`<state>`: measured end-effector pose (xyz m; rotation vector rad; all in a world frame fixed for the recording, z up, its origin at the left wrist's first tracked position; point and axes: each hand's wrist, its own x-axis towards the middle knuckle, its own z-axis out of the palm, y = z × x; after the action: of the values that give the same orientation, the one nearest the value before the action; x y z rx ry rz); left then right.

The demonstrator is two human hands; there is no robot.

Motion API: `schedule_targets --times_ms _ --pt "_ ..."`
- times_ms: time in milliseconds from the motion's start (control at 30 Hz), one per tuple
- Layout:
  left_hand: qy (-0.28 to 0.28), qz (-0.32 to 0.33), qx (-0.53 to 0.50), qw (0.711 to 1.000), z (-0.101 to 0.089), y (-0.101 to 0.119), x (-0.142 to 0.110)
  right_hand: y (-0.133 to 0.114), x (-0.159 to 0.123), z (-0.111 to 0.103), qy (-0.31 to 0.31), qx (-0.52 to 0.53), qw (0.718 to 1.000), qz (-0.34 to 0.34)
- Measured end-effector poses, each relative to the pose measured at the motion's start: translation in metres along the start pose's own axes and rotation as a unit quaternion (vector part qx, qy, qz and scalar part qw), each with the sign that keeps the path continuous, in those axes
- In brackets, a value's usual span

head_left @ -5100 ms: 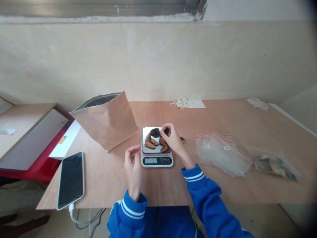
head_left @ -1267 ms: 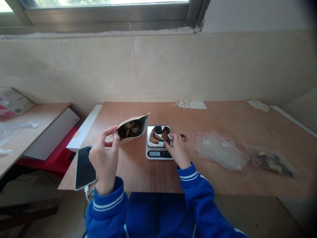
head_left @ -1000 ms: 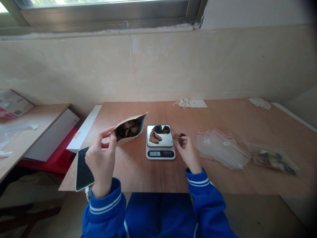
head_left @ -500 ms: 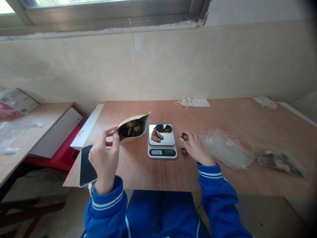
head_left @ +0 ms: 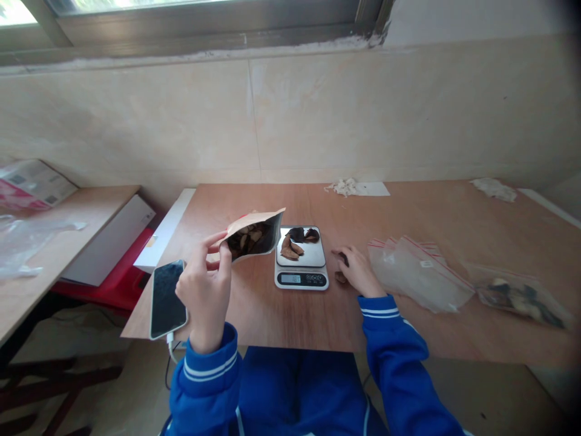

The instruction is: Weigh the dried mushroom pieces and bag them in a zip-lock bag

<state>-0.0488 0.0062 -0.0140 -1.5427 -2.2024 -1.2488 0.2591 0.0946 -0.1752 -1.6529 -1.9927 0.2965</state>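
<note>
My left hand (head_left: 205,286) is closed on the edge of a brown paper pouch (head_left: 254,233), held tilted above the table with its open mouth toward me; dark dried pieces show inside. A small digital scale (head_left: 301,266) stands on the wooden table (head_left: 281,315) with a few brown dried pieces (head_left: 297,242) on its steel plate. My right hand (head_left: 358,271) rests on the table just right of the scale, fingers curled over dark dried pieces (head_left: 341,266) lying there; whether it grips one I cannot make out.
A pile of clear zip bags with red strips (head_left: 417,272) lies right of my hand, and a filled bag (head_left: 521,297) further right. A phone (head_left: 167,298) on a cable lies at the table's left edge. White scraps (head_left: 349,186) sit by the wall. White boxes (head_left: 113,239) lie left.
My left hand picked up the paper pouch that stood on the table. My right hand took pieces off the scale and moved them right, down onto the table beside it.
</note>
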Motion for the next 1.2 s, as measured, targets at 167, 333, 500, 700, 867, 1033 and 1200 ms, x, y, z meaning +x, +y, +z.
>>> schedule_targets --times_ms 167,333,500,700,867,1033,1200 --pt "-0.002 0.004 0.0 1.0 0.001 -0.001 -0.005 -0.008 -0.001 -0.009 0.013 0.066 0.998 0.019" --pt "-0.012 -0.004 -0.007 1.0 0.002 0.002 -0.011 -0.055 -0.002 -0.016 0.058 0.201 0.977 0.044" --pt "-0.012 -0.003 -0.007 1.0 0.001 0.003 -0.012 -0.102 0.007 -0.007 0.079 0.213 0.971 0.074" --pt "-0.008 0.016 -0.025 1.0 0.002 0.0 -0.014 -0.136 0.004 -0.027 0.192 0.189 0.963 0.018" --pt "-0.018 0.022 -0.033 0.999 0.003 0.002 -0.015 -0.186 0.001 -0.094 0.037 0.324 0.927 -0.186" --pt "-0.02 -0.007 -0.035 0.999 -0.001 0.006 -0.011 -0.218 0.038 -0.115 -0.23 0.219 0.879 -0.354" --pt "-0.03 -0.028 -0.034 0.999 -0.003 0.009 -0.008 -0.224 0.082 -0.067 -0.248 0.103 0.878 -0.397"
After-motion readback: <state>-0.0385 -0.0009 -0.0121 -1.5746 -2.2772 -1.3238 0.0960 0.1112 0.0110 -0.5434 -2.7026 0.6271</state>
